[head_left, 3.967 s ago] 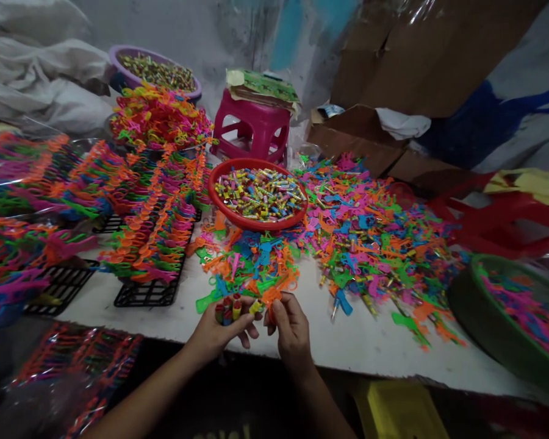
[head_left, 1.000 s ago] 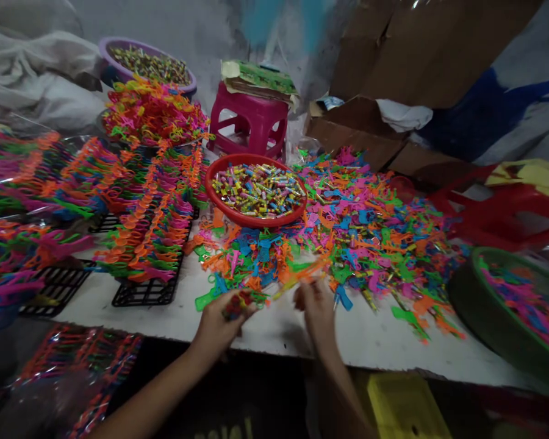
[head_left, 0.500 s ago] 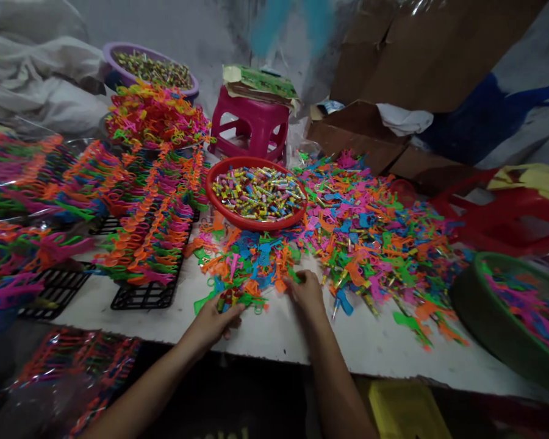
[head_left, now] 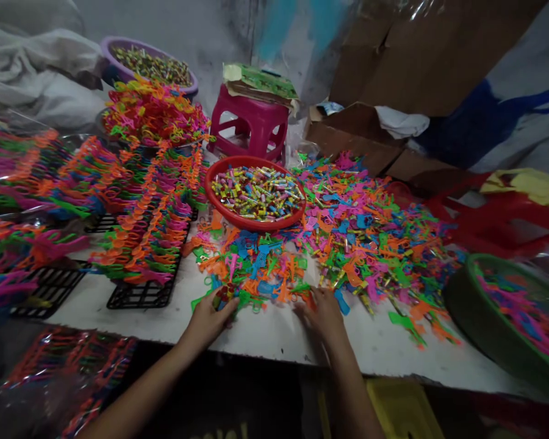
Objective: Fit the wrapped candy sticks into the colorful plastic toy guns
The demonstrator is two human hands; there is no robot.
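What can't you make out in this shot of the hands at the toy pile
Head view only:
- Left hand: what it grips is hidden by its fingers.
- Right hand: blurred, grip unclear.
- Red bowl: contents too small to identify.
- Green basin: cut off by the right edge.

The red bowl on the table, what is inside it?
The red bowl holds many small multicoloured tubes, heaped nearly to the rim. They cover its bottom, so anything beneath them cannot be seen.
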